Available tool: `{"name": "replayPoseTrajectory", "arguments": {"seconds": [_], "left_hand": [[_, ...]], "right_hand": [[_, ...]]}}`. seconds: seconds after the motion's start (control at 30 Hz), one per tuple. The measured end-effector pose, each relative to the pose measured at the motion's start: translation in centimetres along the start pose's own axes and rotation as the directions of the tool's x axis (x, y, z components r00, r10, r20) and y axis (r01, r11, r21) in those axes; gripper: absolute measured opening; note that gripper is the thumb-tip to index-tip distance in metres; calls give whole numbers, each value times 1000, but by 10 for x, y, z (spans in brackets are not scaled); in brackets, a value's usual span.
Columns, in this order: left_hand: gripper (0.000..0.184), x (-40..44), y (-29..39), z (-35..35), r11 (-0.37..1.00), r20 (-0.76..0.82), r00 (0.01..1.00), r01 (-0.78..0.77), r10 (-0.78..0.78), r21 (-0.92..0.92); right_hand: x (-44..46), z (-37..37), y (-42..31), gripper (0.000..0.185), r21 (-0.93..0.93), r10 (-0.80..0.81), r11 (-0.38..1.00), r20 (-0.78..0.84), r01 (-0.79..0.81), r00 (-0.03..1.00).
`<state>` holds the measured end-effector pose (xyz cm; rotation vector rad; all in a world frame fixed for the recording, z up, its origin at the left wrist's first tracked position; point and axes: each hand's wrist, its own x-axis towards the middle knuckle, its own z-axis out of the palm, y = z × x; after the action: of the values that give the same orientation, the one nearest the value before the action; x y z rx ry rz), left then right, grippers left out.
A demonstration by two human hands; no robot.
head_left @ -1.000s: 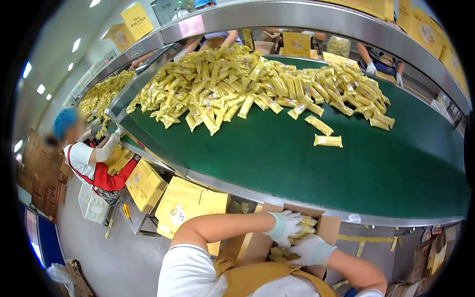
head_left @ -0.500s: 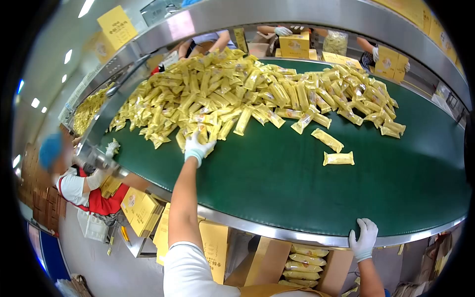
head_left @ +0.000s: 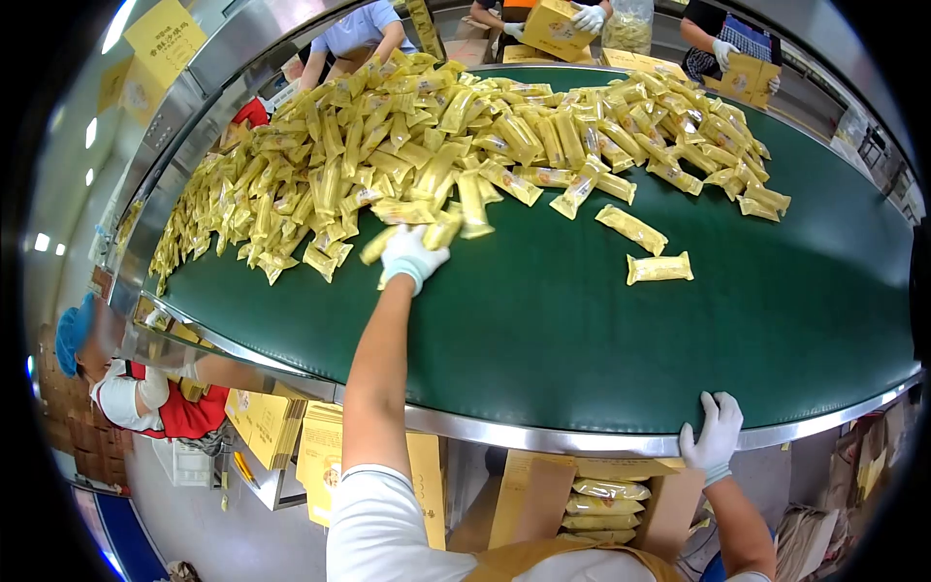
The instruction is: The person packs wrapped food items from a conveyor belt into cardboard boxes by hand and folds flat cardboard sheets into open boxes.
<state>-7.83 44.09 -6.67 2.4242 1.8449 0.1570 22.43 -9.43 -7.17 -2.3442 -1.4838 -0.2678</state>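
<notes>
My left hand [head_left: 412, 258], in a white glove, reaches to the near edge of a big heap of yellow wrapped snack packets [head_left: 388, 145] on the green conveyor belt [head_left: 543, 339]. Its fingers are closed around a few of them, with one snack packet [head_left: 443, 231] sticking out on the right side and another at the left; the fingertips are partly hidden. On the metal rim of the belt at the lower right rests my right hand [head_left: 713, 435], also gloved, with fingers apart and nothing in it. Two loose packets, one of them a snack packet [head_left: 659, 268] lying level, are apart from the heap.
Below the rim stands an open carton [head_left: 529, 500] with several packets inside. Flat yellow cartons [head_left: 267, 427] are stacked at the lower left, near a seated co-worker [head_left: 145, 393] in a blue cap. Across the belt, other gloved people handle a yellow box [head_left: 555, 29] and cartons.
My left hand has closed on packets at the heap's edge and shifted slightly right. My right hand stays on the rim. The view has moved, and a co-worker opposite has lifted a box.
</notes>
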Motion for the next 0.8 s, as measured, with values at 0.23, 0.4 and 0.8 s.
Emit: {"name": "replayPoseTrajectory", "arguments": {"seconds": [0.23,0.4,0.8], "left_hand": [[68,-125,169,-16,825,183,804,-549,565,-136],[61,-210,228,-8,336,-110,449,-789,887,-515],[38,-284,104,26,770,-354,891,-432,284,-469]], "right_hand": [[-2,8,1,58,3,-36,999,-76,37,996],[-3,12,28,52,434,214,884,-45,-174,976],[106,-15,-46,48,210,-472,881,341,424,813]]}}
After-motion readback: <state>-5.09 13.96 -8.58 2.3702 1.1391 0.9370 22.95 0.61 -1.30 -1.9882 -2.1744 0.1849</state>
